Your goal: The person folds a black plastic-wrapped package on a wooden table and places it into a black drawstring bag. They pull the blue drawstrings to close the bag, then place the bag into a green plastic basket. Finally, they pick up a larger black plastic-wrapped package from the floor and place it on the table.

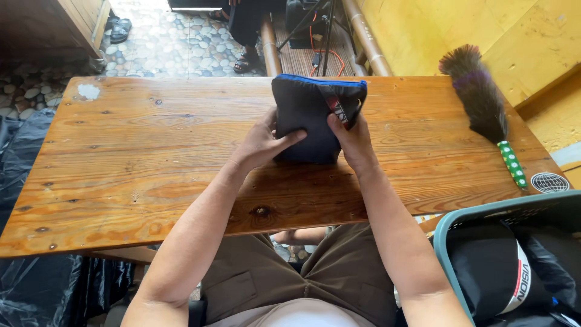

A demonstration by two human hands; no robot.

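Observation:
A dark folded garment with a blue trimmed top edge (305,106) stands on edge on the wooden table (139,157), slightly lifted at the middle. My left hand (260,145) presses flat against its lower left side, fingers spread over the cloth. On the garment's right side, my right hand (353,140) grips it, thumb on the front near a red and white printed patch.
A feather duster with a green dotted handle (484,109) lies at the table's right end. A teal laundry basket (472,221) with dark clothes sits at my lower right. Black plastic sheeting (36,284) covers the floor at left. Another person's sandalled feet (245,60) stand beyond the table.

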